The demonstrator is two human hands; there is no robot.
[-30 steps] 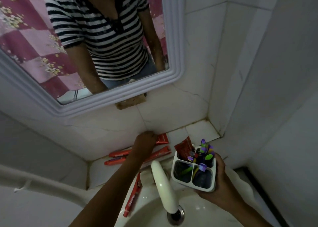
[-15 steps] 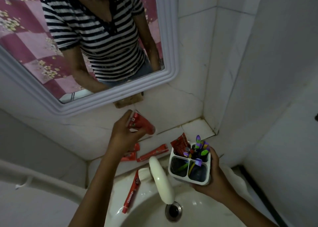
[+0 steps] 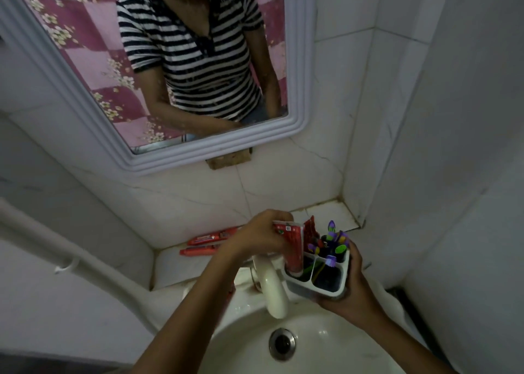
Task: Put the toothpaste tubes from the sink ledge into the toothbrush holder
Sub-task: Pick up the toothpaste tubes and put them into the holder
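- Left hand (image 3: 261, 236): I find it above the sink, just left of the toothbrush holder (image 3: 317, 281). Its fingers are curled and pinching the crimped upper end of a red toothpaste tube (image 3: 295, 249).
- Held toothpaste tube: near upright, cap end down, lower end inside the holder's front-left compartment. The crimp stands above the rim.
- Right hand (image 3: 350, 291): wrapped around the right and under side of the toothbrush holder, carrying it over the basin (image 3: 326, 342). Fingers pressed against the holder's outer wall; I cannot tell how the fingertips sit on the far side.
- Toothbrush holder: white, four compartments, tilted slightly toward the camera. The rear compartments hold brushes with purple and green heads (image 3: 336, 239). A second red tube (image 3: 311, 229) stands in the rear-left compartment, just behind the held one.
- Sink ledge (image 3: 175, 263): two red toothpaste tubes (image 3: 211, 239) lie flat, side by side and roughly parallel, well left of the holder, partly covered by the left hand at their right ends.
- Tap (image 3: 272, 291): cream spout curving over the basin, between the left forearm and the holder; drain (image 3: 281, 343) below it.
- Mirror (image 3: 297, 130): white-framed, above the ledge, reflecting a striped shirt.
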